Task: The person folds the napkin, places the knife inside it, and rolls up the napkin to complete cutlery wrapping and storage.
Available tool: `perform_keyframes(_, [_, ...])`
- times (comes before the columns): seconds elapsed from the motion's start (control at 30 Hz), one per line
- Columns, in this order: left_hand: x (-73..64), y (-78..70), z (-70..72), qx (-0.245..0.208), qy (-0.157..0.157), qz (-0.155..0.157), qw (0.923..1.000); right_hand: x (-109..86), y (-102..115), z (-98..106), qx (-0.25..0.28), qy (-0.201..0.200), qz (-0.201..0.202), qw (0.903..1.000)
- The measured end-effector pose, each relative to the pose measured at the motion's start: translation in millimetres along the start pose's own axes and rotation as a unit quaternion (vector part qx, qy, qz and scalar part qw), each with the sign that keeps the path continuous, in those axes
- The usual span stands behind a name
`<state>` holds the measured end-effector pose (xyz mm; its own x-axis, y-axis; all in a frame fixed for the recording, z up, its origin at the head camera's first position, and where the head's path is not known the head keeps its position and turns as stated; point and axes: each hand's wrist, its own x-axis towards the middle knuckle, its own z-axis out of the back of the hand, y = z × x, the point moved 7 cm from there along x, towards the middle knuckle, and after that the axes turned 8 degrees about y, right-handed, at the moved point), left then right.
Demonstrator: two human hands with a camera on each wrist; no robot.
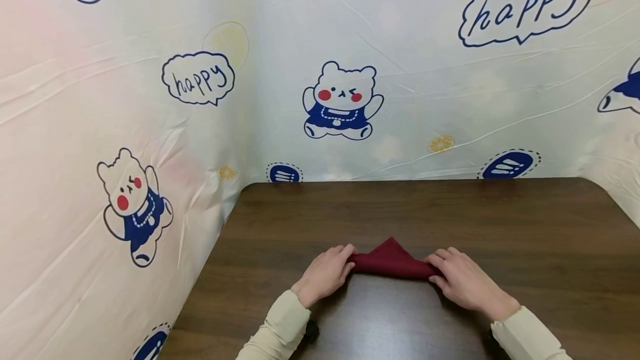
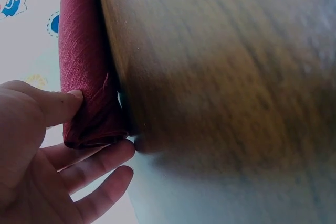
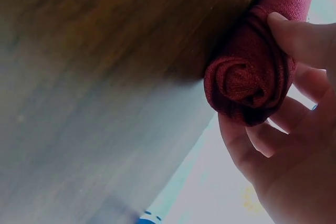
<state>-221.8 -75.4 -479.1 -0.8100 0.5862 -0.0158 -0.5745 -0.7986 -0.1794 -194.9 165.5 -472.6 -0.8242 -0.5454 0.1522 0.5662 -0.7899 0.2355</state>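
Observation:
A dark red cloth (image 1: 392, 263) lies on the table, rolled up along its near side, with a triangular corner pointing to the far edge. My left hand (image 1: 325, 272) holds the roll's left end, thumb on the near side and fingers around the far side. At the right end, my right hand (image 1: 465, 279) grips the roll in the same way. The right wrist view shows the spiral layers of the cloth roll (image 3: 241, 82) end-on, with the thumb pressed against it. In the left wrist view the other cloth end (image 2: 97, 124) looks flatter, between thumb and fingers.
The brown wooden table (image 1: 300, 210) has rounded far corners. A pale curtain (image 1: 420, 99) printed with bears and "happy" bubbles stands behind it and along the left side. Dark wrist devices (image 1: 311, 331) show under the cream sleeves (image 1: 280, 321).

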Motion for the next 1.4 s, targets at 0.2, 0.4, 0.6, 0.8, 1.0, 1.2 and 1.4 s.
perform_keyframes(0.2, [-0.5,0.3,-1.7,0.007,0.015,0.008,0.9998,1.7,-4.2,-0.3,0.025,0.007,-0.007,0.9996])
perform_keyframes(0.4, [-0.9,0.0,-2.6,0.016,0.033,0.014,0.9992,2.5,-9.9,-2.3,0.067,0.024,-0.022,0.9972])
perform_keyframes(0.6, [-0.9,0.1,-4.4,0.030,0.041,0.015,0.9986,2.7,-16.0,-6.2,0.103,0.060,-0.051,0.9915])
perform_keyframes(0.8, [-2.0,-1.3,-3.8,0.042,0.045,0.016,0.9980,2.7,-17.1,-6.4,0.121,0.069,-0.054,0.9888])
perform_keyframes(1.0, [-2.1,-0.4,-6.7,0.046,0.053,0.022,0.9973,2.6,-20.2,-11.0,0.132,0.089,-0.068,0.9850])
perform_keyframes(1.2, [-2.2,0.0,-8.2,0.046,0.040,0.015,0.9980,1.9,-20.4,-11.8,0.130,0.087,-0.069,0.9854])
perform_keyframes(1.4, [-2.7,-0.8,-8.0,0.048,0.032,0.015,0.9982,1.5,-19.3,-11.1,0.126,0.080,-0.068,0.9865])
